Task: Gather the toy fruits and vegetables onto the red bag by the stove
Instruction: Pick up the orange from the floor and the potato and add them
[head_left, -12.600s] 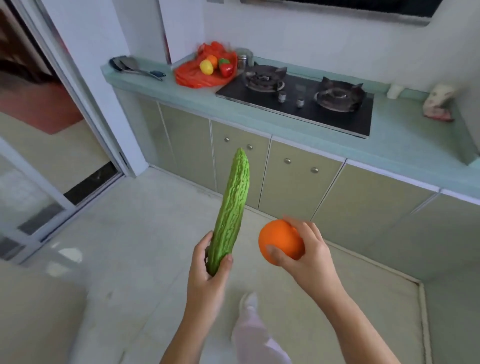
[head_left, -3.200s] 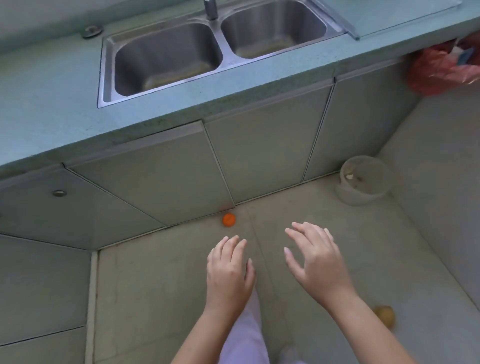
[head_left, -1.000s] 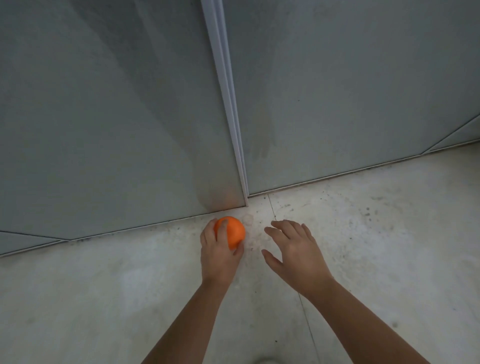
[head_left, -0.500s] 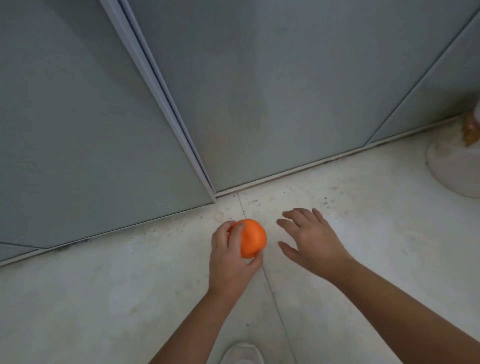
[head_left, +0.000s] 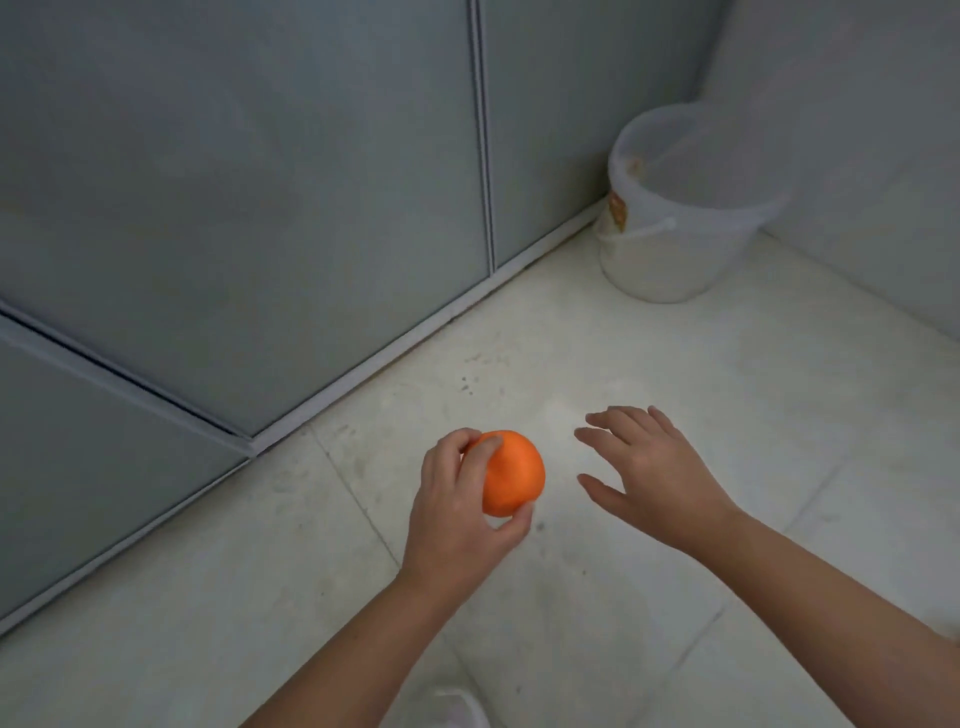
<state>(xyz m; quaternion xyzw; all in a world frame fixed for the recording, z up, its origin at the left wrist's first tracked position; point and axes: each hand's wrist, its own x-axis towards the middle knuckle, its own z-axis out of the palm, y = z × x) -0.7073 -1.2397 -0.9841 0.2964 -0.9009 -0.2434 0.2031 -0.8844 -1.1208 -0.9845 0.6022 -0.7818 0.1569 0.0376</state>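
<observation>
My left hand (head_left: 457, 514) grips a round orange toy fruit (head_left: 514, 475) and holds it above the pale tiled floor, near the foot of the grey cabinet doors. Fingers wrap its left side and the thumb presses from below. My right hand (head_left: 654, 467) hovers a little to the right of the fruit, palm down, fingers spread, holding nothing. The red bag and the stove are out of view.
Grey cabinet doors (head_left: 260, 208) fill the upper left, with a pale plinth strip along the floor. A white plastic bucket (head_left: 685, 208) stands in the corner at upper right against a pale wall. The tip of a shoe (head_left: 460, 709) shows at the bottom edge.
My left hand has lifted the orange toy fruit off the floor by the cabinet base. The view has swung right, bringing the white bucket into sight. My right hand stays open beside it.
</observation>
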